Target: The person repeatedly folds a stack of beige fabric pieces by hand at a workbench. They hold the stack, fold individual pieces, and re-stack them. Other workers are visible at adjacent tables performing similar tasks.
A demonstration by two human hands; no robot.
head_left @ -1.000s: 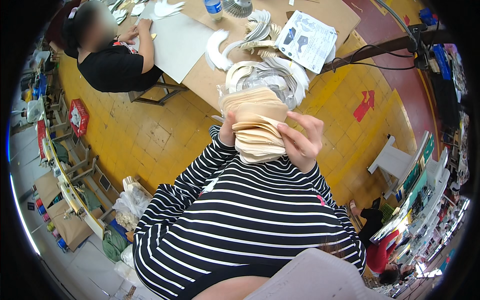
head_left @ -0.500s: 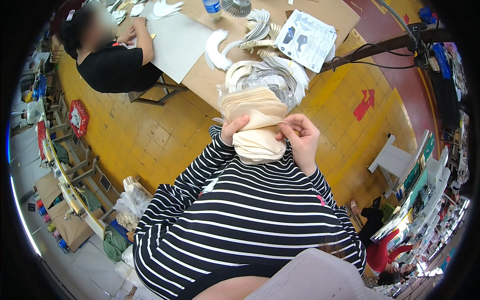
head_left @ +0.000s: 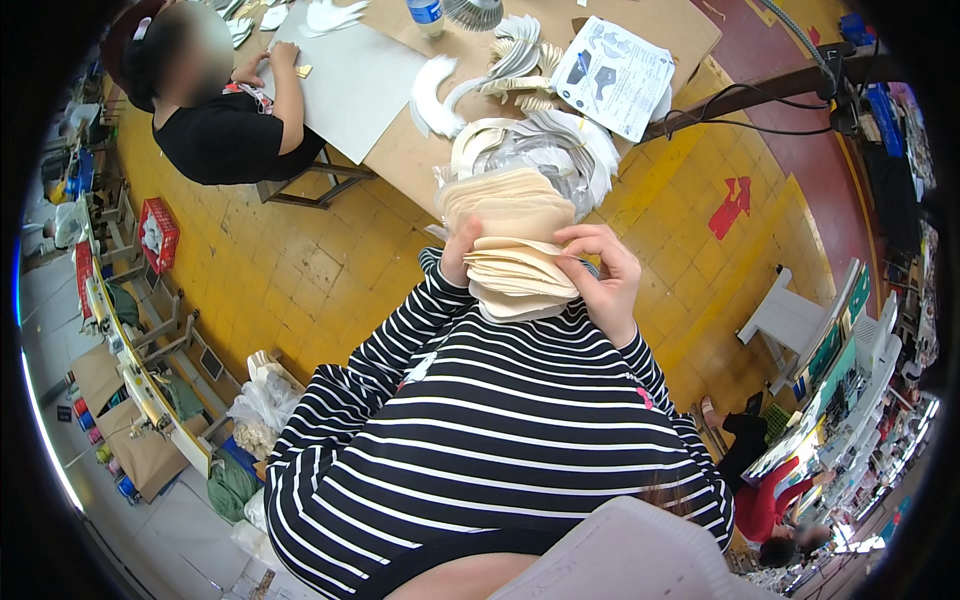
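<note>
A thick stack of cream cut pieces [head_left: 508,205], thin and sheet-like, is held in front of my chest at the table's near corner. My left hand [head_left: 459,252] grips its left side, thumb on top. At the right edge, my right hand [head_left: 604,268] pinches some pieces between thumb and fingers. The near part of the stack [head_left: 520,290] is fanned into separate layers, and a fold divides it from the far part. Just beyond lie curved white pieces [head_left: 585,150] bundled in clear plastic.
The brown table [head_left: 400,160] carries more curved white pieces [head_left: 433,95], a printed sheet [head_left: 615,75] with a blue pen, a bottle [head_left: 425,15] and a brush [head_left: 473,12]. A co-worker in black [head_left: 230,135] sits at the left. A metal bar with cables [head_left: 750,100] stands right.
The near layers of the stack have spread apart and turned over toward me. My right hand's fingers have closed in on the stack's edge. The co-worker's hands have shifted slightly.
</note>
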